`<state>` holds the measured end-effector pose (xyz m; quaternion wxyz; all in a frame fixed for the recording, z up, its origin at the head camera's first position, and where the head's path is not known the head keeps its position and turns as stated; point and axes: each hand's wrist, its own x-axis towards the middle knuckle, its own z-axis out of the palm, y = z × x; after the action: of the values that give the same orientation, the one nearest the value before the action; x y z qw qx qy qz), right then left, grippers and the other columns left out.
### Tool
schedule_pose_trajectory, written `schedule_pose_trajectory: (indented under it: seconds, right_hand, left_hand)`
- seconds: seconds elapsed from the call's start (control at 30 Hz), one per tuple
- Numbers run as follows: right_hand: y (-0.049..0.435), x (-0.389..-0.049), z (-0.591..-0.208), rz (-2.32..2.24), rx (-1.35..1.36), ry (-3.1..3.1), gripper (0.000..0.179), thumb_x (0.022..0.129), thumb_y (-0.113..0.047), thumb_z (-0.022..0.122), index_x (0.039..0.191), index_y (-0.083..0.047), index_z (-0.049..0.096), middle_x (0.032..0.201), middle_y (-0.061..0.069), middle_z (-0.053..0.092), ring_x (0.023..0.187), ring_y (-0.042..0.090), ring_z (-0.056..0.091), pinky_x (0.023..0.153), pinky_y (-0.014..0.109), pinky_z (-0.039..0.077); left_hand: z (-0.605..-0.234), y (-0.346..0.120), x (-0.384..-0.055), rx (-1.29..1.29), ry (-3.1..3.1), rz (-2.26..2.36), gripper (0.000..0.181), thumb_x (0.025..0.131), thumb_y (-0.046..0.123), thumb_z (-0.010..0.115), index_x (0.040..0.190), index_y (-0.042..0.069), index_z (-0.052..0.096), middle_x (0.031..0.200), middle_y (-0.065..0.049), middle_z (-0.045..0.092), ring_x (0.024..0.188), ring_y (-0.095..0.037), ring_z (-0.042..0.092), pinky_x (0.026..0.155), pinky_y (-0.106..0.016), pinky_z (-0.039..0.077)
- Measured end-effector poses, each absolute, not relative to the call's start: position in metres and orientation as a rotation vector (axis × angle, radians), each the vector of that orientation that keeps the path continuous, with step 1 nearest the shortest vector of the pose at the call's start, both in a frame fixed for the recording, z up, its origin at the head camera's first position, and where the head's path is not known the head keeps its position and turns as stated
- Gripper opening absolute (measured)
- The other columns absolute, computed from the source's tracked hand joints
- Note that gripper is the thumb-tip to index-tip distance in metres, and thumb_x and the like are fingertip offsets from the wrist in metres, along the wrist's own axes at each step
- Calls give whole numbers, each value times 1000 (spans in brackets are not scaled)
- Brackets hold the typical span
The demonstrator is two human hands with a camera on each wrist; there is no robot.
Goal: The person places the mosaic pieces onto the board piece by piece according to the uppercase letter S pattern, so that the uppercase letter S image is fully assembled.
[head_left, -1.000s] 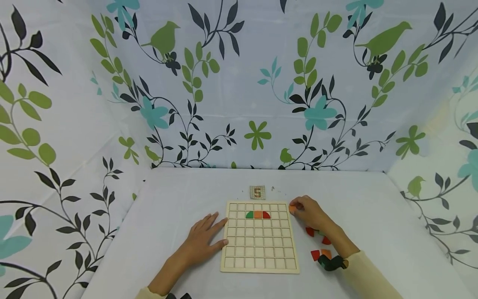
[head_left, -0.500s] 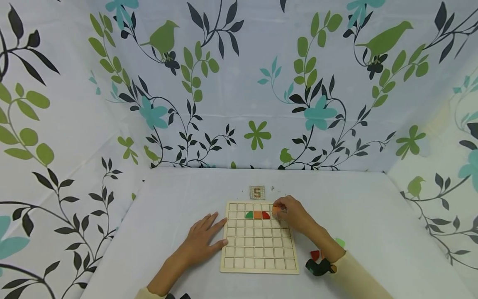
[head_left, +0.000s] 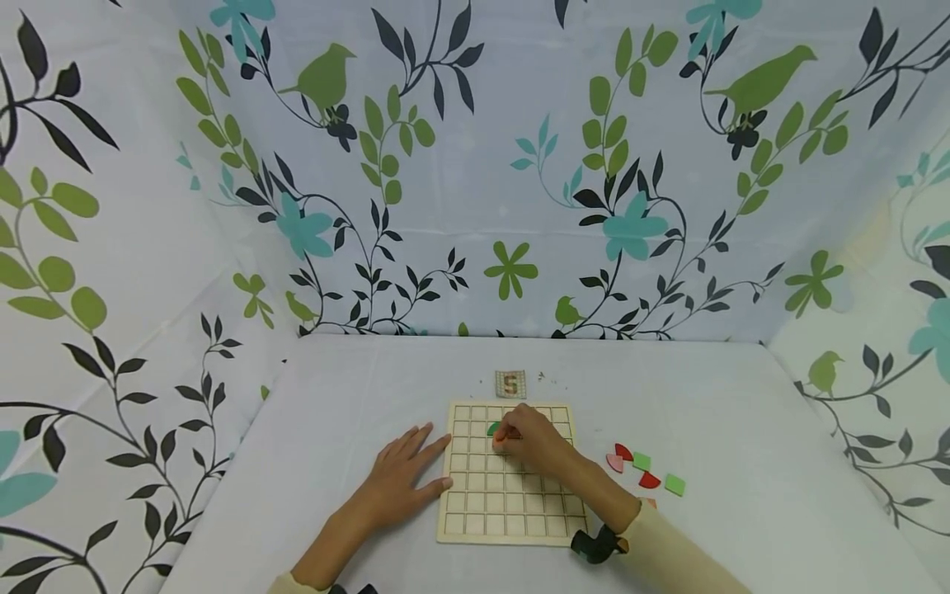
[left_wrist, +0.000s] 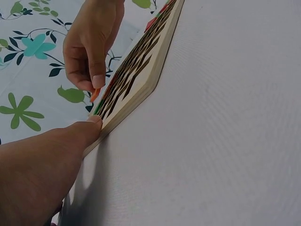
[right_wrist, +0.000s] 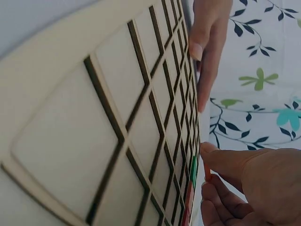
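A wooden grid board lies flat on the white table. My right hand is over its upper rows and pinches a small orange tile between thumb and fingertips. Under that hand, a green quarter-round tile sits in a cell, partly covered in the head view. The right wrist view shows the green tile with a red tile beyond it in the grid. My left hand lies spread on the table, its thumb and fingertip touching the board's left edge.
Right of the board lie several loose tiles, among them a pink one, a red one and a light green one. A small patterned card lies behind the board. Printed cloth hangs around the table.
My right hand has carried the orange tile leftward from the board's right edge to beside the green tile. Loose tiles behind the forearm have come into view. My left hand stays put.
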<state>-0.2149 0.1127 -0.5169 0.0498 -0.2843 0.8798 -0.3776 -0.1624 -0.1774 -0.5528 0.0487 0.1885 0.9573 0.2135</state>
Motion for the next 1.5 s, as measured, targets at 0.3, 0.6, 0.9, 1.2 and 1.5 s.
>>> schedule_pose_trajectory:
  seconds: [0.3, 0.6, 0.9, 1.2, 1.5]
  right_hand:
    - [103, -207, -525, -1041, -863, 2704, 5, 100, -11, 75, 99, -6, 73, 103, 2, 63, 94, 13, 59, 82, 29, 56]
    - [103, -205, -523, -993, -896, 2752, 5, 101, -9, 72, 102, -5, 74, 107, 3, 63, 100, 19, 61, 87, 35, 57]
    - [104, -206, -528, -1021, -950, 2782, 3, 97, -6, 75, 98, -9, 74, 104, 3, 63, 99, 19, 59, 86, 31, 57]
    - [109, -204, -523, -1002, -954, 2758, 7, 100, -6, 73, 106, -6, 75, 107, 5, 64, 97, 19, 59, 82, 32, 55]
    - [148, -201, -509, -990, -658, 2780, 15, 99, -11, 75, 114, -9, 74, 111, 2, 65, 105, 18, 61, 92, 44, 56]
  left_hand:
    - [-555, -178, -162, 588, 2926, 664, 71, 103, 65, 54, 164, 34, 39, 175, -7, 26, 162, -37, 20, 126, -64, 20]
    - [-558, -178, -163, 585, 2937, 657, 71, 103, 67, 52, 164, 35, 39, 175, -7, 26, 162, -36, 20, 126, -64, 20]
    - [-555, -177, -161, 570, 2919, 671, 71, 103, 65, 54, 164, 34, 39, 175, -7, 25, 162, -36, 19, 127, -64, 19]
    - [-554, -176, -160, 563, 2918, 680, 71, 103, 65, 55, 164, 34, 39, 175, -7, 26, 162, -37, 19, 127, -64, 19]
    - [-552, -176, -160, 576, 2926, 682, 70, 103, 62, 57, 164, 32, 40, 175, -9, 26, 162, -38, 20, 127, -65, 18]
